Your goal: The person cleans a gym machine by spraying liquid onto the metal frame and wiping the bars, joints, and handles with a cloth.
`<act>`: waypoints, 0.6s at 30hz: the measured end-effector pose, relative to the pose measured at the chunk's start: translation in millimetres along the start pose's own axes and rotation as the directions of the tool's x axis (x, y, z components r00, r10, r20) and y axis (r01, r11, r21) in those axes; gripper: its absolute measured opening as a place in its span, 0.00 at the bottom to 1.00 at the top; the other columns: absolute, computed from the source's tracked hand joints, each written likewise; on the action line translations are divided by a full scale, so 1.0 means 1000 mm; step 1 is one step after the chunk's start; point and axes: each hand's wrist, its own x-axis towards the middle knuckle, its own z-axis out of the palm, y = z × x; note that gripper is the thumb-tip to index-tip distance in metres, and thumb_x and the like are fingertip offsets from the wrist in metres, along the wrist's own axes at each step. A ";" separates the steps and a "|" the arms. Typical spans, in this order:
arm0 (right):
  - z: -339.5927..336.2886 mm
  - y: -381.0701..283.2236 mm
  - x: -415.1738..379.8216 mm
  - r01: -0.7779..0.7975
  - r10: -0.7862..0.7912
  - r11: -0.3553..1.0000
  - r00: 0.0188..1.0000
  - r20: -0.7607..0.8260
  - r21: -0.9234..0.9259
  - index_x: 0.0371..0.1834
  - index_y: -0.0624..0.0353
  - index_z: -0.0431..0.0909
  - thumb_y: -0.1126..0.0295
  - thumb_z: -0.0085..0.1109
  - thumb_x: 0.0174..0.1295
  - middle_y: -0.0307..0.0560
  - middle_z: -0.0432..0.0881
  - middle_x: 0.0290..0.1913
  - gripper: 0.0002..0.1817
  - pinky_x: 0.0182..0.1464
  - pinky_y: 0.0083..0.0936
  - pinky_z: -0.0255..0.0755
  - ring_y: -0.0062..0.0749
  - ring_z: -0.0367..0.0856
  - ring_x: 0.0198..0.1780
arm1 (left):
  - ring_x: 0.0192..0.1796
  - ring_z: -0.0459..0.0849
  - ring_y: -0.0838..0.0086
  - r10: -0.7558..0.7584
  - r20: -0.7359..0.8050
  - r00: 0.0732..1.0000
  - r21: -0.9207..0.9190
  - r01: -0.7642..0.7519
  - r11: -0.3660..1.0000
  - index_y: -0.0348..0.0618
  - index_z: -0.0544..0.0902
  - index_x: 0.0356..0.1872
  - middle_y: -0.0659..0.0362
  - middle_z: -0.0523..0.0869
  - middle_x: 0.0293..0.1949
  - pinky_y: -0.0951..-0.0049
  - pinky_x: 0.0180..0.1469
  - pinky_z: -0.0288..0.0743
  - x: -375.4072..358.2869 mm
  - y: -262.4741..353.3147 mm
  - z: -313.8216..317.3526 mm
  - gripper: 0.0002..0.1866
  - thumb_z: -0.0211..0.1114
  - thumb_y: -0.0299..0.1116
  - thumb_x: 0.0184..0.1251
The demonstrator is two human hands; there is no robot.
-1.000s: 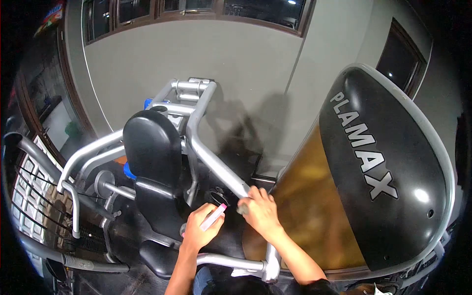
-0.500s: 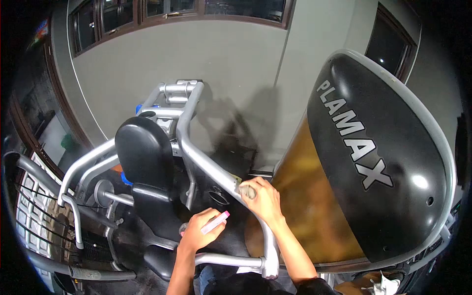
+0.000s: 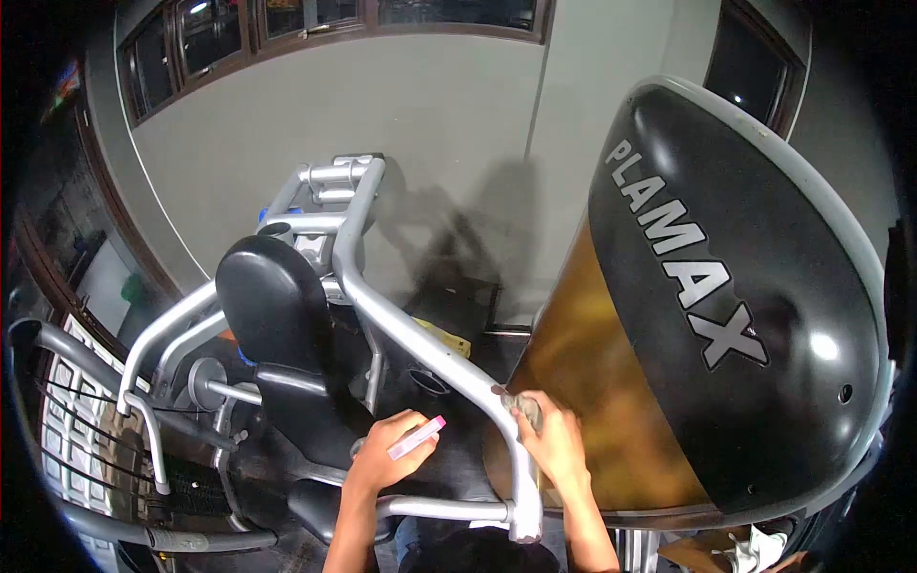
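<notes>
My right hand (image 3: 557, 441) is closed around a crumpled greyish cloth (image 3: 524, 413), pressing it against the bend of a silver frame tube (image 3: 430, 350). Dark marks show on the tube beside the cloth. In my left hand (image 3: 390, 452) is a slim pale object with a pink end (image 3: 416, 437); its kind is not clear, and my fingers cover part of it. This hand is over the black seat area, left of the tube and apart from it.
A black padded backrest (image 3: 271, 301) rises at the left within the silver frame. On the right stands a large black and gold machine cover (image 3: 793, 286) lettered PLAMAX. A grey wall (image 3: 334, 105) with windows lies behind. White crumpled material (image 3: 755, 551) sits at lower right.
My right hand has slid the cloth along the tube, toward me and to the right. My left hand keeps its hold, nearly in place. The view has shifted slightly.
</notes>
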 end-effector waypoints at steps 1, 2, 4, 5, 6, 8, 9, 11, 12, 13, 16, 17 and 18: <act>0.005 0.000 0.007 0.083 -0.087 0.992 0.995 -0.045 -0.091 0.53 0.53 0.81 0.64 0.64 0.66 0.59 0.88 0.41 0.14 0.46 0.48 0.79 0.58 0.87 0.44 | 0.33 0.86 0.65 -0.025 0.014 1.000 -0.006 0.025 1.000 0.38 0.84 0.38 0.54 0.85 0.32 0.69 0.38 0.77 0.000 0.001 -0.001 0.07 0.71 0.29 0.61; 0.006 -0.004 0.017 0.077 -0.082 0.993 0.995 -0.048 -0.090 0.53 0.53 0.81 0.64 0.64 0.66 0.59 0.88 0.41 0.14 0.46 0.48 0.79 0.58 0.87 0.44 | 0.34 0.86 0.61 -0.048 0.026 0.998 -0.012 0.049 0.999 0.39 0.84 0.38 0.53 0.85 0.33 0.68 0.38 0.78 0.000 0.002 -0.001 0.08 0.70 0.30 0.61; 0.007 -0.016 0.044 -0.042 0.050 0.997 0.988 0.143 -0.061 0.54 0.52 0.81 0.60 0.62 0.67 0.61 0.88 0.41 0.15 0.50 0.46 0.79 0.56 0.86 0.49 | 0.33 0.86 0.62 -0.077 0.030 0.997 -0.020 0.078 0.997 0.39 0.84 0.38 0.53 0.85 0.33 0.68 0.38 0.78 0.001 0.004 -0.002 0.08 0.70 0.30 0.61; 0.011 -0.019 0.059 -0.068 0.084 0.994 0.976 0.199 -0.087 0.55 0.50 0.80 0.56 0.61 0.68 0.61 0.88 0.43 0.17 0.52 0.46 0.78 0.55 0.86 0.52 | 0.33 0.86 0.63 -0.110 0.029 0.993 -0.026 0.111 0.993 0.38 0.84 0.38 0.53 0.85 0.33 0.68 0.37 0.77 0.001 0.005 -0.002 0.08 0.70 0.31 0.61; 0.017 -0.017 0.074 -0.092 0.118 0.989 0.960 0.255 -0.113 0.57 0.49 0.80 0.53 0.59 0.69 0.62 0.88 0.46 0.19 0.55 0.46 0.77 0.54 0.85 0.54 | 0.33 0.86 0.63 -0.110 0.034 0.993 -0.023 0.111 0.994 0.38 0.84 0.38 0.53 0.85 0.33 0.68 0.37 0.77 0.000 0.005 -0.002 0.08 0.70 0.31 0.61; 0.028 0.000 0.100 -0.119 0.146 0.988 0.928 0.343 -0.099 0.58 0.50 0.79 0.51 0.57 0.69 0.61 0.88 0.46 0.21 0.57 0.48 0.77 0.55 0.85 0.54 | 0.32 0.85 0.65 -0.110 0.034 0.993 0.011 0.109 0.994 0.38 0.84 0.37 0.53 0.84 0.32 0.69 0.37 0.76 0.001 0.002 -0.002 0.08 0.69 0.32 0.62; 0.031 0.005 0.105 -0.141 0.167 0.986 0.889 0.427 -0.091 0.60 0.51 0.79 0.49 0.56 0.70 0.61 0.88 0.47 0.23 0.59 0.49 0.76 0.56 0.85 0.54 | 0.32 0.85 0.65 -0.110 0.037 0.993 0.016 0.109 0.994 0.38 0.84 0.37 0.53 0.84 0.32 0.69 0.37 0.76 0.000 0.001 -0.001 0.08 0.69 0.32 0.62; 0.022 -0.006 0.091 -0.154 0.205 0.974 0.908 0.364 -0.163 0.60 0.53 0.78 0.48 0.54 0.71 0.62 0.88 0.47 0.24 0.60 0.50 0.75 0.57 0.85 0.54 | 0.30 0.83 0.67 -0.084 0.028 0.996 0.019 0.084 0.996 0.38 0.84 0.36 0.54 0.83 0.30 0.70 0.36 0.75 0.000 -0.001 -0.001 0.08 0.69 0.32 0.62; 0.017 -0.011 0.083 -0.168 0.238 0.956 0.924 0.298 -0.242 0.59 0.55 0.78 0.48 0.52 0.71 0.62 0.88 0.46 0.25 0.61 0.51 0.74 0.58 0.85 0.54 | 0.30 0.83 0.67 -0.084 0.031 0.996 0.023 0.083 0.996 0.38 0.84 0.36 0.54 0.83 0.30 0.70 0.36 0.75 0.000 -0.001 -0.001 0.08 0.69 0.32 0.62; 0.019 -0.010 0.071 -0.163 0.217 0.947 0.960 0.177 -0.275 0.52 0.58 0.80 0.53 0.57 0.69 0.64 0.87 0.44 0.20 0.55 0.48 0.78 0.59 0.86 0.51 | 0.30 0.83 0.68 -0.086 0.026 0.996 0.005 0.086 0.996 0.37 0.84 0.36 0.55 0.83 0.29 0.70 0.35 0.74 -0.001 -0.002 -0.001 0.08 0.69 0.32 0.62; -0.003 -0.034 0.025 -0.219 0.308 0.887 0.936 0.169 -0.407 0.52 0.57 0.78 0.56 0.59 0.68 0.61 0.87 0.42 0.18 0.53 0.49 0.79 0.59 0.86 0.49 | 0.29 0.82 0.70 -0.094 0.028 0.995 -0.027 0.095 0.995 0.37 0.83 0.36 0.56 0.82 0.28 0.71 0.35 0.74 -0.002 -0.004 0.000 0.09 0.69 0.33 0.63; -0.005 -0.032 0.009 -0.221 0.311 0.886 0.935 0.169 -0.407 0.52 0.57 0.78 0.56 0.59 0.68 0.61 0.87 0.42 0.18 0.53 0.49 0.79 0.59 0.86 0.49 | 0.29 0.81 0.71 -0.097 0.035 0.995 -0.038 0.099 0.994 0.37 0.83 0.35 0.56 0.82 0.28 0.71 0.35 0.73 -0.002 -0.004 0.000 0.09 0.70 0.33 0.63; -0.007 -0.027 -0.007 -0.125 0.184 0.910 0.976 0.116 -0.394 0.52 0.56 0.78 0.59 0.60 0.67 0.60 0.85 0.43 0.16 0.48 0.52 0.79 0.57 0.86 0.47 | 0.29 0.81 0.71 -0.096 0.035 0.995 -0.040 0.097 0.994 0.37 0.83 0.35 0.56 0.82 0.28 0.71 0.35 0.73 -0.002 -0.002 0.000 0.09 0.70 0.33 0.63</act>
